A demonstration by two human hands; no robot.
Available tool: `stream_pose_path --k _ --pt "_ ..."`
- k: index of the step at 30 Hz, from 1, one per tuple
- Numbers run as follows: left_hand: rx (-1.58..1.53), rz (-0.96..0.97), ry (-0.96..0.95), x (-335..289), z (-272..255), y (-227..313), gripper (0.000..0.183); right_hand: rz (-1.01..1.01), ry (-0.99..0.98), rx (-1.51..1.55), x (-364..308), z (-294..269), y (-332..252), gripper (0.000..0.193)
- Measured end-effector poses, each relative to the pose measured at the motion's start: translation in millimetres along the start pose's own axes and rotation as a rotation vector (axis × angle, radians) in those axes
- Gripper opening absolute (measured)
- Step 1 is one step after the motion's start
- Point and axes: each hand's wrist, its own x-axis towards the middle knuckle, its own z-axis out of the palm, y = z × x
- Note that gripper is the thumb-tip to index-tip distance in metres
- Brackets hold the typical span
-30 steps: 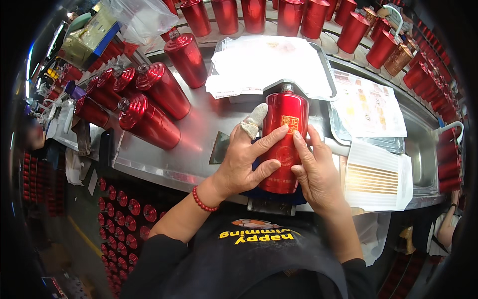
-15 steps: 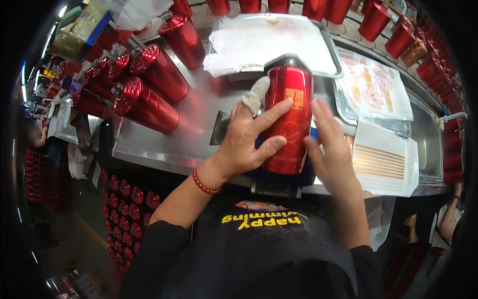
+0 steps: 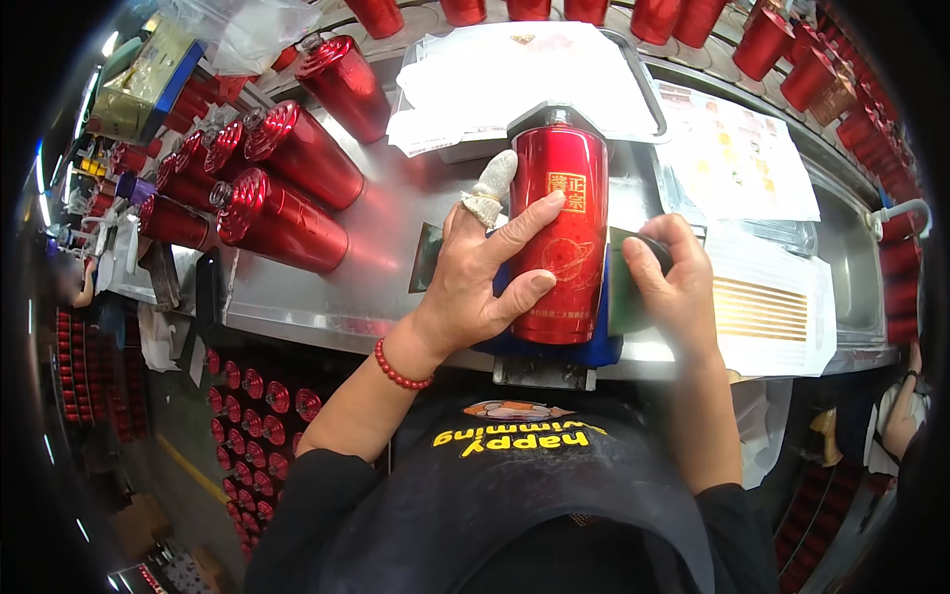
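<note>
A shiny red metal bottle (image 3: pixel 566 213) with a gold printed design lies lengthwise on a blue cradle (image 3: pixel 592 348) at the front of the steel bench (image 3: pixel 396 252). My left hand (image 3: pixel 485 272) rests flat on the bottle's left side, its index finger wrapped in a white cloth cot. My right hand (image 3: pixel 671 287) is closed on a dark green squeegee pad (image 3: pixel 623 282) pressed against the bottle's right side.
Several finished red bottles (image 3: pixel 282 213) lie in a heap at the left. More red bottles (image 3: pixel 792 49) line the far edge. White sheets (image 3: pixel 515 74) lie behind the cradle; printed sheets (image 3: pixel 737 168) and gold-striped transfer sheets (image 3: pixel 767 312) lie at the right. Another person's hand (image 3: pixel 896 421) shows far right.
My right hand has come off the bottle's face to its right side and now grips the dark pad. My left hand has stayed on the bottle.
</note>
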Motion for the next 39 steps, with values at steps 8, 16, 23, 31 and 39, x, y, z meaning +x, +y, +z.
stream_pose_path --k 8,16,23,31,39 --pt "-0.163 -0.049 0.042 -9 2 -3 0.065 -0.881 -0.382 -0.261 -22 -2 -38 0.017" --pt "0.146 0.057 0.165 -37 11 26 0.067 -0.344 -0.125 -0.142 39 4 -32 0.018" --pt "0.247 0.035 0.113 -59 10 29 0.068 -0.447 -0.072 -0.201 66 10 -40 0.018" --pt "0.278 -0.087 -0.006 -63 15 18 0.090 -0.073 0.082 0.214 -2 28 -11 0.019" --pt "0.246 -0.123 0.036 -60 21 18 0.089 -0.042 0.236 0.065 3 22 30 0.019"
